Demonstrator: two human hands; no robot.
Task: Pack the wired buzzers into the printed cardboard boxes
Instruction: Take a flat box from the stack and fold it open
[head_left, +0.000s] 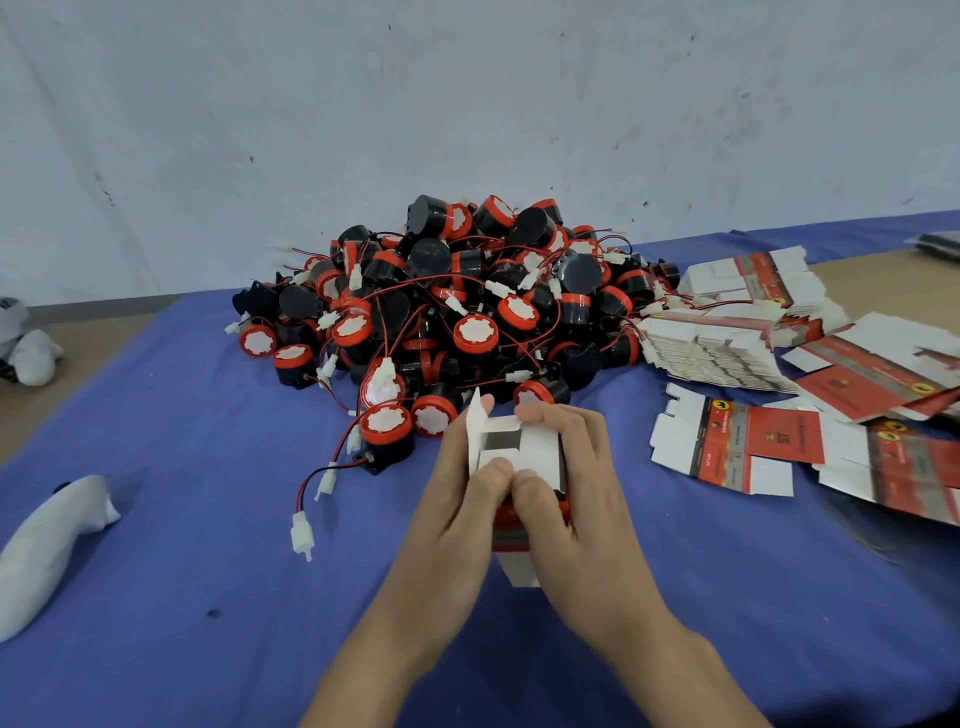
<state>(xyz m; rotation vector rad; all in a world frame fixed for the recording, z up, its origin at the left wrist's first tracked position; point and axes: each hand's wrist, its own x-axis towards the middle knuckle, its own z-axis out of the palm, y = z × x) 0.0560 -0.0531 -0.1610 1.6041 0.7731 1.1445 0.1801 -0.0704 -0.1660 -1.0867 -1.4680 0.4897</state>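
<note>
Left hand (457, 499) and right hand (566, 493) both grip the box (540, 447): square the flap (496, 460) under the thumbs before tucking the upright one beyond them

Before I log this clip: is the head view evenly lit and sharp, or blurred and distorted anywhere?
Head view: soft, even light, no glare; the left hand and right hand on the box look slightly soft; print on the flat boxes unreadable; wide-angle distortion bends the table at its far edge.
</note>
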